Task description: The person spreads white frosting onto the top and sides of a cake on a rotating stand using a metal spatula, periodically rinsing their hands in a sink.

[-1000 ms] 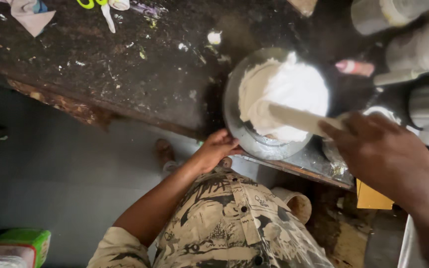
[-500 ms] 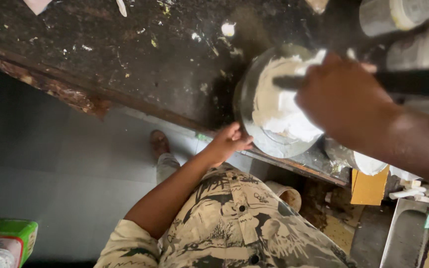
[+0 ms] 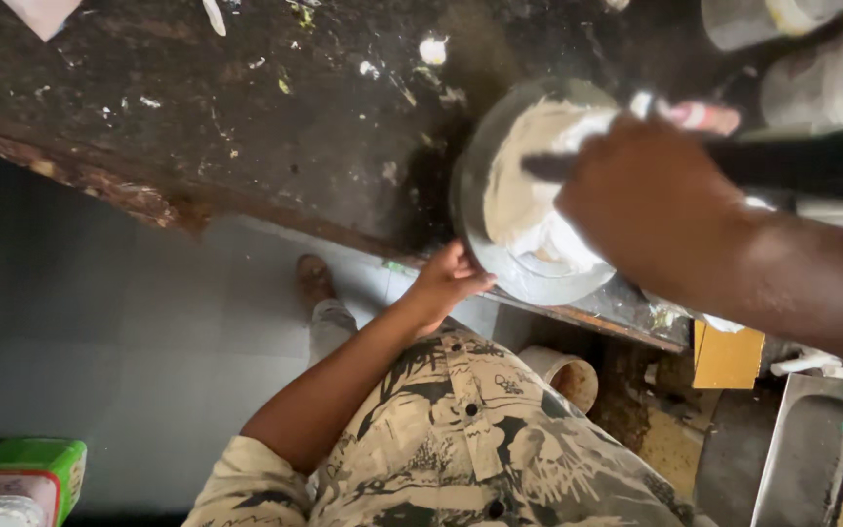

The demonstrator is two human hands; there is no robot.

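Note:
A round metal bowl [image 3: 478,226] holding thick white paste [image 3: 524,190] sits at the near edge of a dark, stained worktop [image 3: 246,117]. My left hand [image 3: 446,283] reaches up from below and grips the bowl's near rim at the table edge. My right hand [image 3: 656,205] is over the right half of the bowl, closed around a flat stirring tool [image 3: 546,168] whose dark end lies in the paste. The hand hides most of the tool and part of the bowl.
Grey containers [image 3: 812,78] crowd the worktop's far right, beside a pink-and-white tube [image 3: 702,115]. Below the table edge are a yellow box [image 3: 729,356], a pale pot [image 3: 566,376] and a metal tray [image 3: 802,449]. A green box [image 3: 36,466] sits on the floor at the lower left.
My right hand has moved left from beside the bowl to over it, carrying the tool through the paste. My left hand stays at the near rim.

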